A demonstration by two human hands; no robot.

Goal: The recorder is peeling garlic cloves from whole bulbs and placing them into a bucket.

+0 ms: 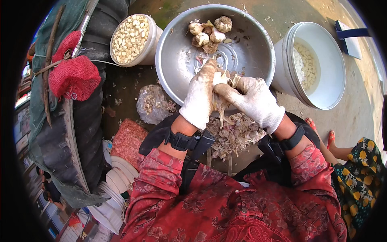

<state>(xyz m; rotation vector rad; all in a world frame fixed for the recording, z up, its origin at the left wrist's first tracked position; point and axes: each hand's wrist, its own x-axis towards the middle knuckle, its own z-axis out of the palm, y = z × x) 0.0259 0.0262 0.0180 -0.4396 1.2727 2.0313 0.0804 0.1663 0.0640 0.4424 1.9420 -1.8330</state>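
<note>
Over the near part of a wide metal basin (165,57), both hands meet in white knitted gloves with soiled fingers. My left hand (200,93) grips a partly peeled garlic bulb (220,78), with loose papery skin (221,106) hanging below it. From the other side my right hand (255,98) pinches the same garlic between thumb and bent fingers, which partly hide it. Several whole garlic bulbs (202,38), some with soil on them, lie heaped at the basin's far side. Scraps of skin and a loose clove (227,40) are near them.
Left of the basin stands a tub of peeled cloves (130,39); right, a white bucket (325,66) holds cloves in liquid. Garlic skins (237,133) pile below my hands. A plastic bag (154,104), red mesh sack (128,139) and large black tyre (90,121) flank my left. Another person's feet (331,137) are right.
</note>
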